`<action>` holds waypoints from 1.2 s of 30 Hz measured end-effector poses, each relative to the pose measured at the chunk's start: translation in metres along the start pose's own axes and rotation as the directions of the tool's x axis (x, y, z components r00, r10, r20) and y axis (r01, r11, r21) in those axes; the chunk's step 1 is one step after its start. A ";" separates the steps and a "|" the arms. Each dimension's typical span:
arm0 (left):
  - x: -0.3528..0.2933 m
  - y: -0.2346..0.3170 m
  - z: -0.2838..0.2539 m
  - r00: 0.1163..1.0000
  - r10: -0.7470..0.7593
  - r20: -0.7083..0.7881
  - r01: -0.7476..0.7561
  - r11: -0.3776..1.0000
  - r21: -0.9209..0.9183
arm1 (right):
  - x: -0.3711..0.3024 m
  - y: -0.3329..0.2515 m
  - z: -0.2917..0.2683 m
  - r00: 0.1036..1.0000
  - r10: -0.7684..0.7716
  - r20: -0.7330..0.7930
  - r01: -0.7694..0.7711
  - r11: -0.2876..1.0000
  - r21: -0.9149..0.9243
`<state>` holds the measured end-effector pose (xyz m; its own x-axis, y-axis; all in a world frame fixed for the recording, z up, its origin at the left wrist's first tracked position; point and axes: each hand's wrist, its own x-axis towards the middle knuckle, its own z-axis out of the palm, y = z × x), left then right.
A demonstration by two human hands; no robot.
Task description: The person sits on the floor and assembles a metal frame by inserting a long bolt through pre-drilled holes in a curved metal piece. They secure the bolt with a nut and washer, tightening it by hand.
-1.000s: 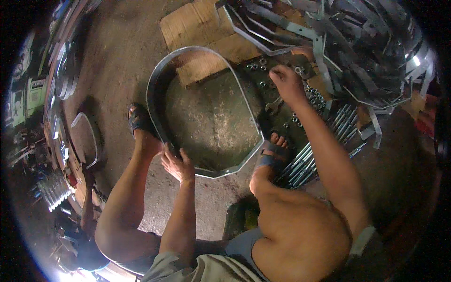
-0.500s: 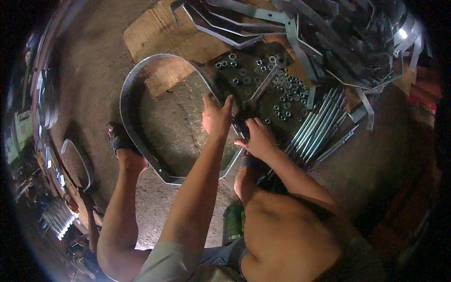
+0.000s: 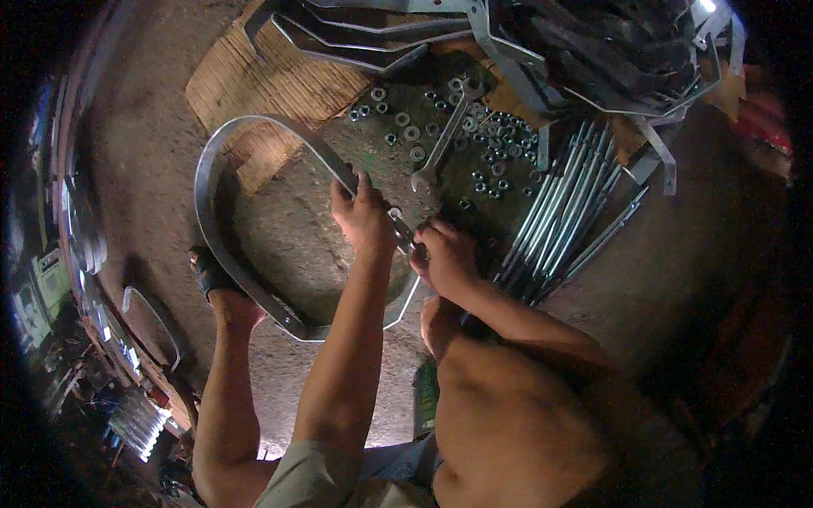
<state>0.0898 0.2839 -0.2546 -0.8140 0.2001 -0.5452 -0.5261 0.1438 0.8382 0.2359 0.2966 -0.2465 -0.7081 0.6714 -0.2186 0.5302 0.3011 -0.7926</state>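
Observation:
A large grey metal strap (image 3: 206,182), bent into a loop with rounded and angled sections, stands on edge above the floor. My left hand (image 3: 366,222) is closed around its right side, thumb and fingers pointing away from me. Just below that grip, a washer or nut (image 3: 395,213) shows at the part where the strap's ends seem to meet. There my right hand (image 3: 447,256) is closed, its fingertips pinched against the joint; whatever lies between them is hidden. A small bolt head (image 3: 286,321) sits on the strap's lower left bend.
Beyond my hands lie an open-ended wrench (image 3: 440,146) and scattered nuts and washers (image 3: 501,140). Threaded rods (image 3: 555,212) are bundled at the right. Bent metal straps (image 3: 584,51) are piled at the back, beside corrugated cardboard (image 3: 271,72). One curved strap (image 3: 157,317) lies left.
My right fingers have curled into a pinch at the joint, and the washer or nut there now shows. The wrench is more fully in sight. The whole view has shifted a little.

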 end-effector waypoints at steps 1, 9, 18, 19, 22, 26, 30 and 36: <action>0.000 0.002 -0.004 1.000 0.004 0.001 -0.004 1.000 -0.024 | 0.000 -0.002 0.001 1.000 0.020 0.018 -0.020 0.999 0.032; -0.005 0.014 -0.004 1.000 -0.014 0.016 0.016 0.995 -0.096 | 0.015 0.015 0.000 0.886 0.191 0.422 -0.425 0.697 0.577; -0.002 0.009 -0.002 1.000 0.019 0.002 -0.019 0.999 -0.031 | 0.028 0.000 -0.008 0.758 0.335 0.559 -0.611 0.664 0.431; -0.002 0.009 -0.002 1.000 0.018 -0.007 -0.019 1.000 -0.006 | 0.028 -0.002 -0.008 0.760 0.344 0.552 -0.613 0.663 0.431; -0.002 0.003 -0.001 0.999 0.046 -0.018 -0.046 0.999 0.002 | 0.026 -0.001 -0.006 0.766 0.382 0.517 -0.619 0.653 0.437; -0.002 -0.006 -0.003 0.998 0.062 0.015 -0.062 0.998 -0.013 | 0.026 -0.008 -0.010 0.769 0.406 0.494 -0.625 0.641 0.446; -0.007 -0.011 -0.003 0.998 0.050 0.039 -0.050 0.999 -0.014 | 0.022 0.005 -0.003 0.814 0.352 0.462 -0.576 0.595 0.561; -0.010 -0.020 -0.003 0.999 0.030 0.021 -0.030 0.999 -0.023 | 0.020 0.015 -0.001 0.789 0.339 0.513 -0.602 0.593 0.534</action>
<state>0.1080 0.2759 -0.2654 -0.8243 0.2249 -0.5196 -0.5069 0.1158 0.8542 0.2308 0.3154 -0.2621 -0.6180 0.2843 -0.7330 0.4918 -0.5876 -0.6426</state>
